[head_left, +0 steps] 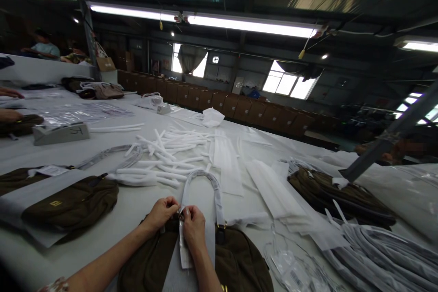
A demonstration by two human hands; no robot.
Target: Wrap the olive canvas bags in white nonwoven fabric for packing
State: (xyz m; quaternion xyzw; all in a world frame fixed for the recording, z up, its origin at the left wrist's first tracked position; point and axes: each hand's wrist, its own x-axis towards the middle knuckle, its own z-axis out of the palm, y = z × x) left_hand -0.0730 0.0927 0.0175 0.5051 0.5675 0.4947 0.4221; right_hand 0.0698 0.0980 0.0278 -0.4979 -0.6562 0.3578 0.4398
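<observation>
A dark olive bag (242,258) lies in front of me, its wrapped handle (202,174) arching away over the white table. My left hand (164,212) pinches at the near left end of the handle, fingertips together. Right beside it, my right hand (194,228) is closed at the same spot, over a small dark piece at the strap joint. A narrow white tag (185,246) hangs down below the fingers. Whatever the fingertips grip is too small to make out. White sheet material runs down the middle of the bag.
White foam tubes (171,146) are piled beyond the handle. Foam sheets (273,189) lie to the right, near wrapped straps (386,255) and another bag (335,191). More olive bags (75,203) lie left. Another person's hands (10,105) show at the left edge.
</observation>
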